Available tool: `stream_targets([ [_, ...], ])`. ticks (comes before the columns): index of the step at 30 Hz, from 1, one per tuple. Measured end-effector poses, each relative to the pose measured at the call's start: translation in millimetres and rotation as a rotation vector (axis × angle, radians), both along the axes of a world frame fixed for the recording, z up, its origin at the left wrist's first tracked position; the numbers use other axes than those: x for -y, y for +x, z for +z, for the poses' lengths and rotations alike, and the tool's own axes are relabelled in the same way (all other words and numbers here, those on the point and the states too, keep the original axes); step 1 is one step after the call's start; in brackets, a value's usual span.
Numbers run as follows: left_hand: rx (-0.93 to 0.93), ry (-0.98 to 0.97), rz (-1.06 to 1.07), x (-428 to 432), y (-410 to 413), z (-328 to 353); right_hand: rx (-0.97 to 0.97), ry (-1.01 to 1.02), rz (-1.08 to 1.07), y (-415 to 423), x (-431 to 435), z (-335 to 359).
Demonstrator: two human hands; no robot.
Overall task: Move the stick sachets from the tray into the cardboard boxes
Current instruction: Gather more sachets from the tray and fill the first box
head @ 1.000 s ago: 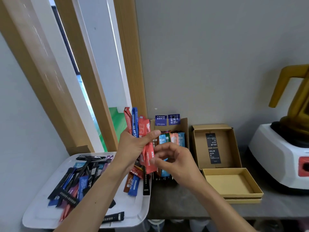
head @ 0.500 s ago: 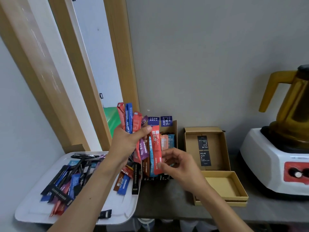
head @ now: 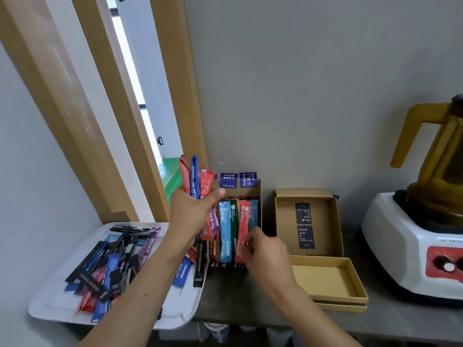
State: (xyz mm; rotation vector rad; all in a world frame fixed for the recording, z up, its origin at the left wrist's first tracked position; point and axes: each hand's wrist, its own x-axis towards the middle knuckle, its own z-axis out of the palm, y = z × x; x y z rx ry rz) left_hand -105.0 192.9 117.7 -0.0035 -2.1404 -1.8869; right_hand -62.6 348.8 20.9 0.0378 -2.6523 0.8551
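Your left hand (head: 193,216) grips a bundle (head: 194,179) just left of the box (head: 259,196); your right hand (head: 265,249) pinches a red sachet (head: 243,221) standing inside it. The box is partly filled; many sachets (head: 112,264) are left on the tray (head: 57,304), left of the box.

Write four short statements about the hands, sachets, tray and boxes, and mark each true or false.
1. The left hand grips a bunch of red and blue stick sachets. True.
2. The right hand is empty. False: it pinches a red stick sachet at the sachet-filled brown cardboard box.
3. The white plastic tray holds nothing. False: many loose sachets lie on it.
4. The shallow open cardboard box by the right forearm holds no sachets. True.
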Motion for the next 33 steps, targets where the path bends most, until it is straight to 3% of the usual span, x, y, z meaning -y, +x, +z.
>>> stream_targets([
  [3,0.04,0.041,-0.007,0.2,2.6,-6.0,-0.081,0.256,-0.016,0.1,2.5,-0.6],
  [11,0.176,0.212,-0.175,5.2,0.6,-7.9,-0.157,0.336,0.088,-7.0,9.9,-20.9],
  [14,0.191,0.31,-0.234,5.6,1.8,-8.4,-0.145,0.124,0.086,-7.3,5.2,-11.0],
  [18,0.172,0.36,-0.26,3.4,2.3,-8.1,0.018,-0.621,0.197,0.0,1.2,18.8],
  [20,0.153,0.317,-0.279,0.6,3.2,-8.3,0.099,-0.828,0.291,1.3,1.4,27.7],
  [26,0.134,0.225,-0.249,-2.4,-2.4,-4.7,0.051,-0.832,0.227,0.7,-2.7,22.8],
  [29,0.11,0.042,-0.128,2.0,-8.3,-7.4,0.071,-0.853,0.219,1.9,-6.3,20.8],
  [33,0.055,-0.087,-0.02,2.2,-10.4,-10.2,0.08,-0.73,0.191,3.1,-6.1,13.0],
])
